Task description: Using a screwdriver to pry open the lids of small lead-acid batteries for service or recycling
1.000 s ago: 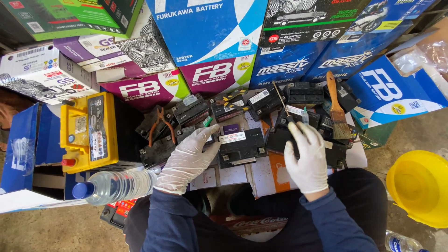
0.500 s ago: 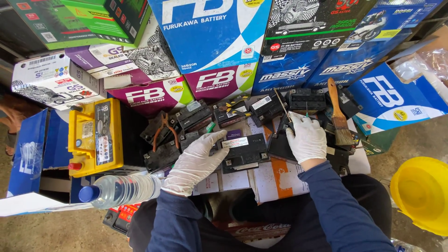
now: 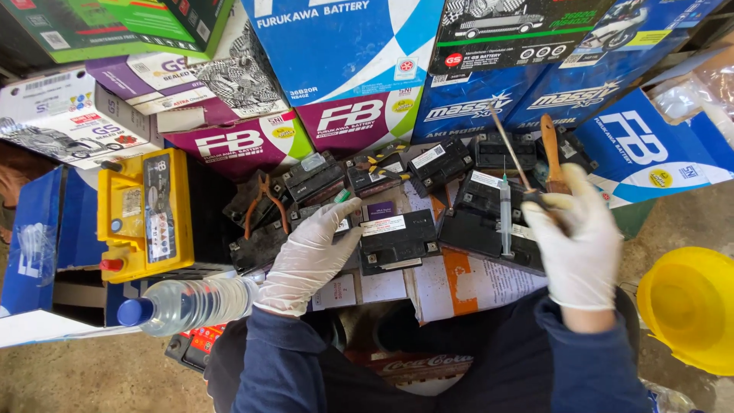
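**Inspector:** At the centre of the work surface, a small black battery sits among several others like it. Left hand, white-gloved, rests flat beside it, fingers together, fingertips touching its left edge and a green-tipped item.

**Clerk:** And the right hand?

**Inspector:** Gloved, closed around the handle of a thin metal-shafted tool, shaft angled up and left over the batteries. A wooden-handled brush stands just behind the hand; whether it is also held, I cannot tell. A syringe lies on the battery beside it.

**Clerk:** Surroundings?

**Inspector:** Yellow battery left, clear water bottle below it, pliers, stacked cartons behind, yellow bucket right.
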